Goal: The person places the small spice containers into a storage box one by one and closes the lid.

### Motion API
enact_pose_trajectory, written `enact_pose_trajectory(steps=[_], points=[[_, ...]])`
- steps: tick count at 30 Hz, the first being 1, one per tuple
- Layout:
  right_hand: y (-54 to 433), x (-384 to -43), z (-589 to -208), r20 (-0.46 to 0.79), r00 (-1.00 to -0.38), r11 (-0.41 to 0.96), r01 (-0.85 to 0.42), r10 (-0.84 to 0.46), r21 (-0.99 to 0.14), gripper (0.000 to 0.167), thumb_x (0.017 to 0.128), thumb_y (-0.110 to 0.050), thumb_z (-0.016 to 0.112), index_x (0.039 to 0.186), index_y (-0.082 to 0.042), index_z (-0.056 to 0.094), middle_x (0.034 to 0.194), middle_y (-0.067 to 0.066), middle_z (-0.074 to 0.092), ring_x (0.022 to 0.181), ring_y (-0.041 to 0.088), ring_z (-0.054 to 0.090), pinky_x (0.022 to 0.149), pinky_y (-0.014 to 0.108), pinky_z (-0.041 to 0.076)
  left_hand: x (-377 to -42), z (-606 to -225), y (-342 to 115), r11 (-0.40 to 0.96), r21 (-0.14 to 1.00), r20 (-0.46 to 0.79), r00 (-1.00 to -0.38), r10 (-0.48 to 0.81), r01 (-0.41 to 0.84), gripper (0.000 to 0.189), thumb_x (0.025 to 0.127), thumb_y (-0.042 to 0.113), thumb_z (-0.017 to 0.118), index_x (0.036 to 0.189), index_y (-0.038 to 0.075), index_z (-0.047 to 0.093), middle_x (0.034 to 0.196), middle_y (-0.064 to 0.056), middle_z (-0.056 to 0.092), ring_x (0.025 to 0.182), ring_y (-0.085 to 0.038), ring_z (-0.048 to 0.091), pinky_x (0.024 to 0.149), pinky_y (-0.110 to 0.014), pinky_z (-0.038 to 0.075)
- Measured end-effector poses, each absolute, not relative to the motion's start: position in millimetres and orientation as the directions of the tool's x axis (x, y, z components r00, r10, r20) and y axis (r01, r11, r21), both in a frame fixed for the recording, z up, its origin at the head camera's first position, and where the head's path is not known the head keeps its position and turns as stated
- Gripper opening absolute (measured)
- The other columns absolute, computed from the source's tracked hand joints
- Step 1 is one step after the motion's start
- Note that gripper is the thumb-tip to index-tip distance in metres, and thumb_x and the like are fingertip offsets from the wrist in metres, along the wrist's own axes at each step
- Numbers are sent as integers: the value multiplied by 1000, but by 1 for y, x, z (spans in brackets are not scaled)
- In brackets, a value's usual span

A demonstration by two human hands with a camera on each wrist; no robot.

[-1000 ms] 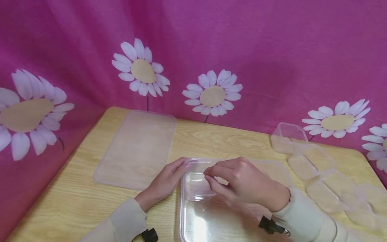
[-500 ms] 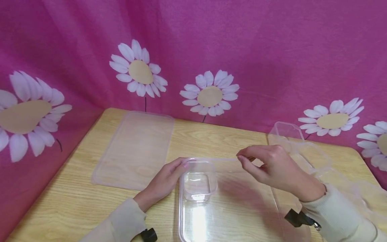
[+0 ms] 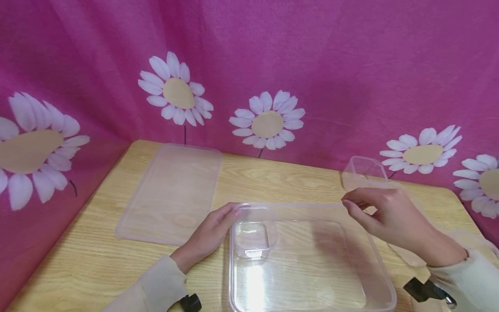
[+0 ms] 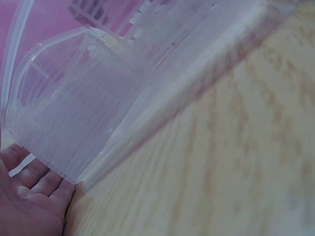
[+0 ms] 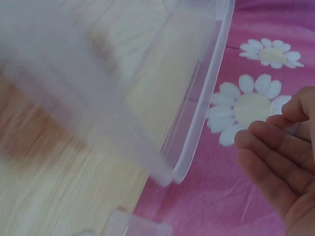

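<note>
A large clear plastic container [image 3: 308, 268] sits on the table, with a small square clear box [image 3: 252, 250] inside its back left corner. My left hand [image 3: 206, 234] holds the large container at that corner, thumb over the rim; in the left wrist view its fingers [image 4: 44, 179] lie against the outer wall. Above the large container's back right corner hovers my right hand [image 3: 393, 221], its fingers loosely bent and nothing between them. In the right wrist view that hand [image 5: 290, 152] is apart from the container's rim [image 5: 204, 113].
A flat translucent lid [image 3: 171, 190] lies on the wooden table [image 3: 265, 177] at the back left. Several small clear boxes stand at the right, one [image 3: 364, 171] near the back edge and others partly hidden by my right arm. A pink flowered cloth [image 3: 331, 65] hangs behind.
My right hand has let go of the small box in the large container's corner, risen and moved right. My left hand has stayed at the corner.
</note>
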State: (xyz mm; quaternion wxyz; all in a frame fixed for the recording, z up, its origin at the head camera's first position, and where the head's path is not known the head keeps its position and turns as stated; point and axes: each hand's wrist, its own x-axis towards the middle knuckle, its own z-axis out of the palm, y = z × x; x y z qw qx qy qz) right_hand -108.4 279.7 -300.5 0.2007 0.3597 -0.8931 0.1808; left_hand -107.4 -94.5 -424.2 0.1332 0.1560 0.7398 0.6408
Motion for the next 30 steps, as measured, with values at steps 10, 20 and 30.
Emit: enact_pose_trajectory(steps=[10,20,30], points=[[309,-97,-309,405,-764,795,-592,-503,-130,28,77,-6,85,99,-22,76,90,-8,78,80,-1,72,58,10,49,-107,-424,-95,149,987,-8,-921,389,55,37,112,35,42,141,20,61,142,-1,67,141,-20,54,125,-42,37],[331,-130,-327,345,-786,835,-550,-513,-13,43,73,-11,88,112,-7,71,108,11,75,86,23,73,76,46,57,-108,-426,-95,127,991,-15,-922,387,37,38,113,32,42,141,17,61,142,-4,66,141,-21,54,125,-43,37],[339,-165,-331,261,-856,878,-475,-446,-56,47,79,-14,85,118,1,63,116,22,68,90,38,71,80,60,58,-109,-426,-95,123,991,-9,-919,394,43,38,112,34,42,142,18,60,146,-2,64,146,-22,51,127,-47,34]])
